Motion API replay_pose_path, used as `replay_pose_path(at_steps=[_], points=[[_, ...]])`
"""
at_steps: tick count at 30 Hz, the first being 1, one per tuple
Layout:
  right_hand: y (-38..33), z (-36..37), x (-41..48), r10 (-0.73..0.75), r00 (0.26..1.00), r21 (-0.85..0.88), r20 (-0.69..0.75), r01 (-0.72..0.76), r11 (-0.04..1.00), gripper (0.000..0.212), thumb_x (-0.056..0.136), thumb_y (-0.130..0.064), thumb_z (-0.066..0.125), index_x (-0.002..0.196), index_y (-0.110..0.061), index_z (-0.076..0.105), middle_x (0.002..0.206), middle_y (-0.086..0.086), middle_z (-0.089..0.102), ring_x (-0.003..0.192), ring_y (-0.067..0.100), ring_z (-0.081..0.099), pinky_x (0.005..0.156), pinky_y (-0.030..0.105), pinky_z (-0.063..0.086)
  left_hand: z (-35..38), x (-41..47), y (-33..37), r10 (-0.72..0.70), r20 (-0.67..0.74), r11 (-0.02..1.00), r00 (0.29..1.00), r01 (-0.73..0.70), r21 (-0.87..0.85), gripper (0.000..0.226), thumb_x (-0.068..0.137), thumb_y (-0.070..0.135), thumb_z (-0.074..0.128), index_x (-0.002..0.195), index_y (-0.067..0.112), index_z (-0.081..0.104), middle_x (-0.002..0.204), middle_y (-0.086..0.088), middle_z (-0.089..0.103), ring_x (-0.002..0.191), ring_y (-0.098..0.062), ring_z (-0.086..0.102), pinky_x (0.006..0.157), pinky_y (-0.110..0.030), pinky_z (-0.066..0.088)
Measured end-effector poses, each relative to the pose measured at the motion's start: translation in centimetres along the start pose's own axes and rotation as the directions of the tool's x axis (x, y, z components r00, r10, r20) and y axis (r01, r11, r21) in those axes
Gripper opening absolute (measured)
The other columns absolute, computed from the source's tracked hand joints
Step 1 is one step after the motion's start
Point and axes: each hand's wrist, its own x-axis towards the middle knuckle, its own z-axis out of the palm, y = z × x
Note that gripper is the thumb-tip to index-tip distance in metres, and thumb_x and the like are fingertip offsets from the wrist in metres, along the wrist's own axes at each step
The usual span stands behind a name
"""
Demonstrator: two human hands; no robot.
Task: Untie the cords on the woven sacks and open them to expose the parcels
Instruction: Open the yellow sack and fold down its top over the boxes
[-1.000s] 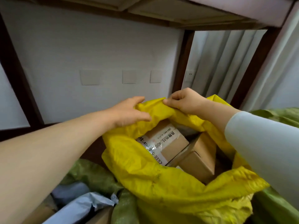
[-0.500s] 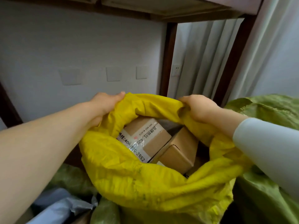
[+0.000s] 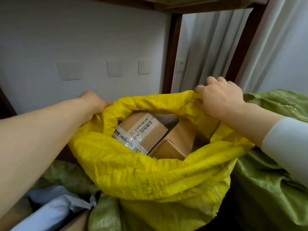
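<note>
Head camera looks down into your yellow woven sack (image 3: 150,177), its mouth pulled wide and its rim rolled outward. Your left hand (image 3: 93,104) is closed on the rim at the far left, and your right hand (image 3: 220,97) grips a bunched fold of the rim at the far right. Inside sit two cardboard parcels: a taped box (image 3: 141,130) with printed tape across its top, and a plain brown box (image 3: 176,144) touching it on the right. More may lie beneath, but you cannot tell. Two green sacks flank the yellow one: one (image 3: 273,177) pressed against its right side, another (image 3: 66,177) low on the left. A grey plastic mailer (image 3: 55,209) lies at the bottom left. Behind stand a white wall (image 3: 83,39), a dark wooden post (image 3: 171,52) and a pale curtain (image 3: 208,47).
</note>
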Motion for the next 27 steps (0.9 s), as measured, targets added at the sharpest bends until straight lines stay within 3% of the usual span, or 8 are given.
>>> replay_pose_path(at_steps=[4,7,10,14,17,21,25,27], points=[[0.2,-0.8,-3.4,0.109,0.979,-0.134,0.171,-0.087,0.987,0.069,0.086,-0.062,0.044,0.129,-0.009,0.047,0.123,0.012,0.046,0.11,0.032,0.05,0.069,0.035,0.033,0.5,-1.3,1.2,0.285,-0.174,0.939,0.943,-0.238,0.247,0.035,0.086,0.022,0.06,0.121,0.027,0.06,0.133,-0.008,0.054,0.126,-0.033,0.041,0.103,-0.039,0.032],[0.6,-0.3,-4.9,0.146,0.937,-0.105,0.318,-0.119,0.987,0.061,0.086,-0.055,0.051,0.127,-0.009,0.049,0.118,0.012,0.05,0.109,0.032,0.053,0.07,0.035,0.036,1.7,-5.0,3.7,0.635,-0.2,0.772,0.746,-0.619,0.143,0.046,0.074,0.033,0.048,0.117,0.029,0.063,0.128,-0.001,0.058,0.125,-0.027,0.039,0.104,-0.035,0.029],[0.7,0.4,-5.1,0.124,0.911,0.063,0.394,-0.162,0.985,0.038,0.088,-0.033,0.058,0.115,-0.006,0.056,0.102,0.011,0.052,0.097,0.032,0.057,0.068,0.034,0.04,3.4,-9.3,6.0,0.794,0.013,0.605,0.608,-0.788,-0.113,0.064,0.062,0.065,0.047,0.111,0.029,0.066,0.122,0.009,0.06,0.123,-0.013,0.04,0.106,-0.03,0.031],[1.6,1.7,-4.7,0.16,0.905,0.336,0.393,-0.304,0.891,0.021,0.082,-0.017,0.065,0.073,-0.006,0.05,0.068,0.002,0.044,0.08,0.027,0.055,0.061,0.028,0.038,5.3,-13.1,6.7,0.84,0.414,0.277,0.35,-0.933,0.229,0.101,0.038,0.092,0.029,0.119,0.038,0.059,0.144,0.013,0.035,0.137,-0.013,0.016,0.117,-0.041,0.004],[2.2,3.1,-4.3,0.287,0.867,0.61,0.407,-0.492,0.622,0.018,0.082,-0.016,0.067,0.093,-0.004,0.062,0.08,0.009,0.058,0.08,0.026,0.058,0.059,0.028,0.045,6.3,-14.6,6.1,0.795,0.564,-0.015,0.224,-0.922,0.387,0.098,0.049,0.092,0.041,0.122,0.028,0.058,0.149,0.006,0.027,0.14,-0.018,0.007,0.111,-0.046,-0.015],[2.3,3.3,-4.7,0.368,0.77,0.798,0.521,-0.593,0.109,0.03,0.086,-0.016,0.062,0.112,-0.002,0.057,0.106,0.016,0.063,0.092,0.029,0.062,0.077,0.037,0.054,6.8,-15.8,4.8,0.87,0.46,0.006,0.178,-0.936,0.351,0.046,0.073,0.031,0.07,0.112,0.012,0.056,0.132,-0.005,0.045,0.123,-0.028,0.041,0.103,-0.041,0.026],[1.5,0.1,-6.9,0.24,0.937,0.45,0.255,-0.335,0.828,0.042,0.086,-0.049,0.054,0.092,-0.008,0.045,0.08,0.002,0.051,0.08,0.025,0.051,0.062,0.031,0.039,5.9,-15.5,4.0,0.972,0.211,0.035,0.103,-0.953,0.302,0.025,0.068,-0.002,0.05,0.09,0.007,0.058,0.102,-0.013,0.06,0.088,-0.031,0.059,0.05,-0.033,0.049],[0.9,-1.4,-7.7,0.172,0.915,0.463,0.364,-0.338,0.819,0.044,0.085,-0.048,0.056,0.074,-0.006,0.048,0.06,0.001,0.055,0.069,0.027,0.06,0.053,0.03,0.046,5.4,-15.4,4.0,0.994,0.106,-0.046,-0.003,-0.915,0.4,0.029,0.073,0.004,0.035,0.084,0.009,0.062,0.092,-0.009,0.066,0.08,-0.024,0.059,0.041,-0.022,0.035]])
